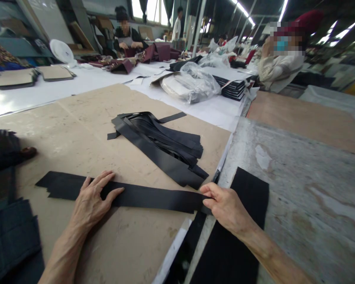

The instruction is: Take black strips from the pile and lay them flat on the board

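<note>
A long black strip (156, 198) lies across the tan board (130, 240) in front of me; its left end is jagged, with layers out of line. My left hand (96, 197) rests flat on the strip's left half, thumb and fingers apart. At the strip's right end, by the board's edge, my right hand (225, 203) pinches the black material between thumb and fingers. Beyond the strip lies a loose pile of black strips (162, 144). A wide black piece (248, 197) lies under and beside my right hand, across the gap between the surfaces.
Dark fabric pieces (14, 236) are at the left edge. Farther back are a plastic-wrapped bundle (189, 85), a black stack (232, 87), tan-topped piles (14, 78) and a white fan (62, 52). A worn grey table (307, 177) stands right. People sit and stand beyond.
</note>
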Available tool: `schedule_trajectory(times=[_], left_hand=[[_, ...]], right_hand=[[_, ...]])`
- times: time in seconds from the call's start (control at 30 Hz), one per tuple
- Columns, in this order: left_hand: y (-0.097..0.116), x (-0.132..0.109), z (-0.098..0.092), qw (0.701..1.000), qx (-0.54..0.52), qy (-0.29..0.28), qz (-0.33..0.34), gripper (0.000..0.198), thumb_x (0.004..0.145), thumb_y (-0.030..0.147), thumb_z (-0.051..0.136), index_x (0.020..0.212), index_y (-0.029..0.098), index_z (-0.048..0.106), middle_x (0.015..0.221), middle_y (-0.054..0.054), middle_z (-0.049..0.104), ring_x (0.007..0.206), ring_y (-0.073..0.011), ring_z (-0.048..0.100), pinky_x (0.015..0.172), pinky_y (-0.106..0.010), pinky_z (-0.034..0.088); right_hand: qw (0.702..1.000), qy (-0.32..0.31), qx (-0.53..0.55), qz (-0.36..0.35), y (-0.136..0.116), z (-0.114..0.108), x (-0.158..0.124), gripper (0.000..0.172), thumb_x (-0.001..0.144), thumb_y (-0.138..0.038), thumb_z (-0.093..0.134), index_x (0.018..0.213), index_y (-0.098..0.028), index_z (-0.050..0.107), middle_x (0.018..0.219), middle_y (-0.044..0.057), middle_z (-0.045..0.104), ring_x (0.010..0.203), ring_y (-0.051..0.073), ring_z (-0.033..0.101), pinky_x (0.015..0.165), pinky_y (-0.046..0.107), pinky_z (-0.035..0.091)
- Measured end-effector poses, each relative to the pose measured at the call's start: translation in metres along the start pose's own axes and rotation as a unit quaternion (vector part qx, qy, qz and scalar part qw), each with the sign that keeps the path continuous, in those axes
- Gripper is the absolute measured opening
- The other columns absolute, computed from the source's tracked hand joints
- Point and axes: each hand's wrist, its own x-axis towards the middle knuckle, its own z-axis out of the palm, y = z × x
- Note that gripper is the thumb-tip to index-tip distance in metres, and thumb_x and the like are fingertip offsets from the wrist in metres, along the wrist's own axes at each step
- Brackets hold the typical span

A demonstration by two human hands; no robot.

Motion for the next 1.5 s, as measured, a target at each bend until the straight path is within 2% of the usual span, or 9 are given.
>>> schedule_trajectory(times=[0.13,0.27,0.5,0.67,0.87,1.1,1.3,1.43,1.5], left_hand=[[0.004,-0.001,0.003,1.0,0.006,-0.004,0.008,0.055,0.083,0.062,0.036,0.115,0.022,0.052,0.124,-0.011,0.054,0.118,-0.0283,0.047,0.107,-0.05,0.023],[0.003,-0.002,0.006,1.0,0.003,-0.012,0.014,0.056,0.083,0.062,0.034,0.118,0.022,0.05,0.125,-0.01,0.053,0.119,-0.0273,0.046,0.108,-0.048,0.024],[-0.003,-0.001,0.01,1.0,0.014,-0.015,0.013,0.058,0.083,0.063,0.034,0.118,0.021,0.05,0.125,-0.011,0.053,0.117,-0.0285,0.047,0.107,-0.05,0.026],[0.001,0.001,0.004,0.999,0.038,-0.017,0.025,0.058,0.084,0.061,0.031,0.116,0.018,0.051,0.123,-0.015,0.054,0.116,-0.0318,0.048,0.103,-0.055,0.027],[0.058,0.004,-0.004,0.994,-0.077,0.007,0.079,0.042,0.087,0.052,0.039,0.117,0.028,0.053,0.122,-0.007,0.056,0.114,-0.0278,0.05,0.103,-0.051,0.03],[0.144,0.004,0.013,0.95,-0.224,-0.091,0.199,0.031,0.088,0.024,0.048,0.119,0.026,0.051,0.125,-0.004,0.054,0.118,-0.0209,0.047,0.105,-0.047,0.03],[0.178,0.021,0.026,0.915,-0.315,-0.167,0.191,0.035,0.081,0.017,0.058,0.115,0.021,0.054,0.118,-0.006,0.058,0.112,-0.0205,0.05,0.102,-0.039,0.03],[0.186,0.034,0.026,0.904,-0.34,-0.204,0.158,0.006,0.08,0.018,0.06,0.085,0.019,0.064,0.078,0.002,0.063,0.078,-0.013,0.057,0.072,-0.024,0.039],[0.185,0.039,0.025,0.904,-0.345,-0.22,0.123,0.01,0.081,0.022,0.058,0.074,0.018,0.063,0.066,0.004,0.058,0.066,-0.0104,0.054,0.061,-0.021,0.036]], right_hand=[[1.0,0.018,0.002,0.016,0.005,-0.004,-0.002,0.025,0.07,-0.013,0.049,0.093,-0.016,0.059,0.087,-0.001,0.062,0.081,0.01,0.059,0.069,0.016,0.043],[0.996,0.057,-0.04,0.049,0.008,-0.005,-0.006,0.02,0.065,-0.026,0.063,0.084,-0.018,0.062,0.075,-0.001,0.06,0.068,0.013,0.056,0.056,0.02,0.038],[0.996,0.072,-0.029,0.051,0.003,-0.005,-0.01,0.008,0.065,-0.017,0.056,0.073,-0.017,0.058,0.06,-0.005,0.054,0.057,0.009,0.05,0.055,0.019,0.034],[0.997,0.073,-0.004,0.026,0.003,-0.008,-0.012,0.02,0.069,-0.012,0.048,0.086,-0.015,0.058,0.065,-0.005,0.057,0.06,0.008,0.053,0.056,0.017,0.038],[0.993,0.106,-0.035,-0.021,0.013,-0.007,-0.016,0.01,0.073,-0.019,0.05,0.078,-0.016,0.058,0.068,-0.003,0.058,0.061,0.009,0.053,0.057,0.019,0.034],[0.976,0.192,-0.059,-0.085,0.016,-0.008,-0.02,0.019,0.075,-0.032,0.048,0.065,-0.02,0.059,0.076,-0.001,0.056,0.067,0.011,0.05,0.06,0.023,0.028],[0.973,0.193,0.008,-0.126,0.009,-0.011,-0.02,0.028,0.078,-0.041,0.044,0.067,-0.019,0.058,0.074,-0.001,0.057,0.071,0.01,0.053,0.068,0.02,0.035],[0.977,0.184,0.055,-0.095,0.008,-0.011,-0.018,0.041,0.08,-0.052,0.044,0.063,-0.016,0.054,0.056,0.0,0.053,0.052,0.009,0.05,0.055,0.02,0.035],[0.979,0.173,0.083,-0.067,0.009,-0.012,-0.016,0.052,0.084,-0.059,0.035,0.061,-0.016,0.054,0.052,0.001,0.051,0.047,0.01,0.05,0.049,0.02,0.036]])
